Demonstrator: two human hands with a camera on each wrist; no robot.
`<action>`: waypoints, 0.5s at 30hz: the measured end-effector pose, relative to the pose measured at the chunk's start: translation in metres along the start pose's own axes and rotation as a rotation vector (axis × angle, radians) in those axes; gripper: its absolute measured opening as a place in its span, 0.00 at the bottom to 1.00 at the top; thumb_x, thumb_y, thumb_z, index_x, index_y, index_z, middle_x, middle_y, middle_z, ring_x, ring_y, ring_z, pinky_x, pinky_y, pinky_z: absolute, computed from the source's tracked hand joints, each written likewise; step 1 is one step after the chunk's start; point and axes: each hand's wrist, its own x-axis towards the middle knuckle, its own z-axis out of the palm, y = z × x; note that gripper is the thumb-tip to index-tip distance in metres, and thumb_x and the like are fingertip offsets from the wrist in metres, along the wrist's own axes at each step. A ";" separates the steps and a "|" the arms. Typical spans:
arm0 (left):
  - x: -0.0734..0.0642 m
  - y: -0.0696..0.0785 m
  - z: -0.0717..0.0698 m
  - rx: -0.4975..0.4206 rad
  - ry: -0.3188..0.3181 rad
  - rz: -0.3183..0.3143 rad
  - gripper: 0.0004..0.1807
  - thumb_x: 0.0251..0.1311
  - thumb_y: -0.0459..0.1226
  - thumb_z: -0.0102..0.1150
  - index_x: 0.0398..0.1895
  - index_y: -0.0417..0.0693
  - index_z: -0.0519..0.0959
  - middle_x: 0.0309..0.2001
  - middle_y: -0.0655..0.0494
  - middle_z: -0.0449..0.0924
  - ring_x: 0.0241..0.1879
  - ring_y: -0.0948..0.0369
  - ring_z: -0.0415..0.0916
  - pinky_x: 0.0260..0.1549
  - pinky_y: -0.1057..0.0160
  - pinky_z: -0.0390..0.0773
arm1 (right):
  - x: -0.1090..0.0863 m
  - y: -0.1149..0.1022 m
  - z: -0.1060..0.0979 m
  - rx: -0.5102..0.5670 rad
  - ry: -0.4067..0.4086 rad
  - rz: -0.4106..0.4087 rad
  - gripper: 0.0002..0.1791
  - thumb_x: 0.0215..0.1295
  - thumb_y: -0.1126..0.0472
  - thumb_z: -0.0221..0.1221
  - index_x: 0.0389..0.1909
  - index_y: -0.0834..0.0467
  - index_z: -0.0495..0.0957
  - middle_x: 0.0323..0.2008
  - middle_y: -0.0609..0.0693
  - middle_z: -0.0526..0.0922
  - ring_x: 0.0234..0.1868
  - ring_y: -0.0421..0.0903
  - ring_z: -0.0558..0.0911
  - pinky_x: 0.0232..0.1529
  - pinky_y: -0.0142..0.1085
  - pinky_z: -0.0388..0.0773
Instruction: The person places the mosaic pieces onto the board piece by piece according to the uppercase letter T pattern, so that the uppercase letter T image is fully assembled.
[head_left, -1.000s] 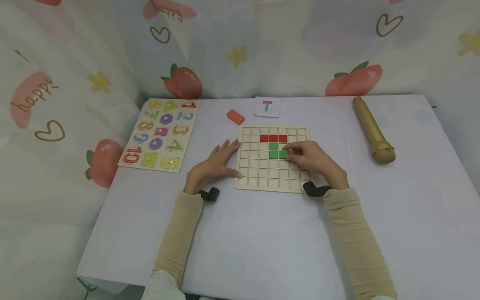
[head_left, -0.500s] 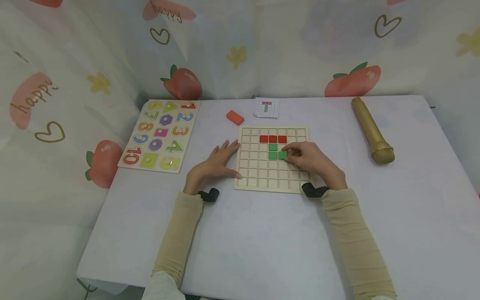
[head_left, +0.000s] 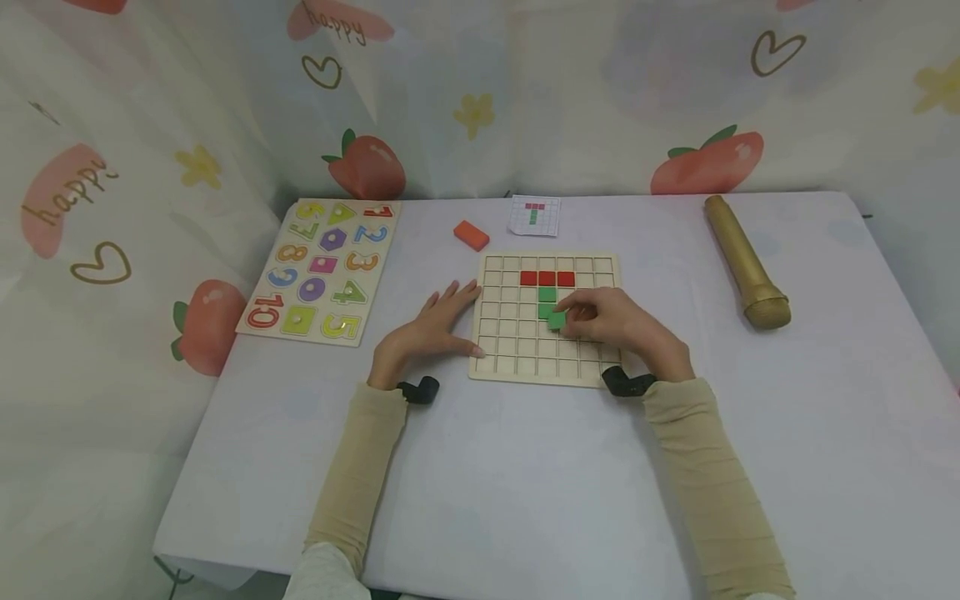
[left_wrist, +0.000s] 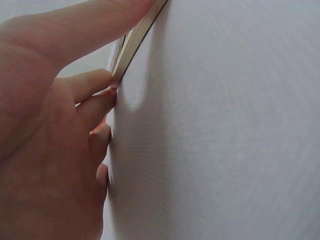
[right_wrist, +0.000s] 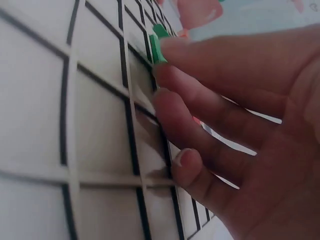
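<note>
A pale wooden grid board (head_left: 517,348) lies flat before me in the head view. My left hand (head_left: 423,329) spreads along its left side, thumb and fingertips touching the edge; the left wrist view shows the thumb against the board's rim (left_wrist: 131,51). My right hand (head_left: 618,318) pinches a green square tile (head_left: 556,321) between thumb and fingers, over the middle of the grid. This green tile (right_wrist: 156,47) looks tilted in the right wrist view. Two green tiles (head_left: 547,294) sit in a column above it, below a row of three red tiles (head_left: 547,278).
An orange-red block (head_left: 471,236) and a small card with a T pattern (head_left: 535,215) lie behind the board. A number and shape puzzle (head_left: 311,275) is at the left, a gold microphone (head_left: 746,262) at the right. A patterned curtain (head_left: 570,100) backs the white table (head_left: 525,475).
My right hand has moved the green tile left and toward me, from beside the lower green tile to just below it. My left hand has stayed at the board's edge.
</note>
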 end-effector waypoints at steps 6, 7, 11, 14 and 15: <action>0.000 0.001 0.000 -0.002 0.004 0.002 0.61 0.56 0.51 0.75 0.85 0.54 0.45 0.85 0.60 0.37 0.84 0.59 0.24 0.81 0.55 0.24 | 0.002 -0.005 0.005 -0.021 -0.042 -0.065 0.16 0.62 0.64 0.70 0.51 0.61 0.86 0.30 0.48 0.83 0.34 0.45 0.78 0.40 0.37 0.76; 0.000 0.002 0.000 -0.002 0.003 0.001 0.61 0.56 0.51 0.75 0.85 0.54 0.46 0.85 0.60 0.37 0.84 0.59 0.24 0.81 0.55 0.24 | 0.002 -0.005 0.006 -0.029 -0.037 -0.071 0.16 0.62 0.64 0.70 0.51 0.62 0.86 0.29 0.48 0.83 0.33 0.44 0.77 0.40 0.37 0.76; -0.001 0.004 -0.001 0.000 -0.002 0.001 0.60 0.56 0.51 0.75 0.85 0.53 0.46 0.85 0.59 0.37 0.84 0.57 0.24 0.81 0.54 0.25 | 0.003 -0.006 0.009 -0.054 -0.016 -0.079 0.16 0.61 0.64 0.71 0.51 0.60 0.86 0.29 0.48 0.82 0.33 0.44 0.76 0.37 0.36 0.75; -0.001 0.005 -0.002 0.007 -0.007 0.000 0.60 0.56 0.51 0.75 0.85 0.53 0.46 0.85 0.59 0.37 0.84 0.57 0.24 0.81 0.54 0.25 | 0.003 -0.006 0.011 -0.057 0.002 -0.095 0.16 0.61 0.64 0.71 0.50 0.59 0.86 0.29 0.48 0.82 0.32 0.44 0.76 0.36 0.36 0.74; -0.001 0.005 -0.002 0.007 -0.009 -0.001 0.60 0.56 0.51 0.75 0.85 0.53 0.46 0.85 0.59 0.37 0.84 0.57 0.24 0.81 0.54 0.25 | 0.003 -0.006 0.012 -0.060 0.007 -0.100 0.16 0.61 0.65 0.71 0.50 0.59 0.86 0.28 0.48 0.82 0.32 0.44 0.76 0.36 0.36 0.74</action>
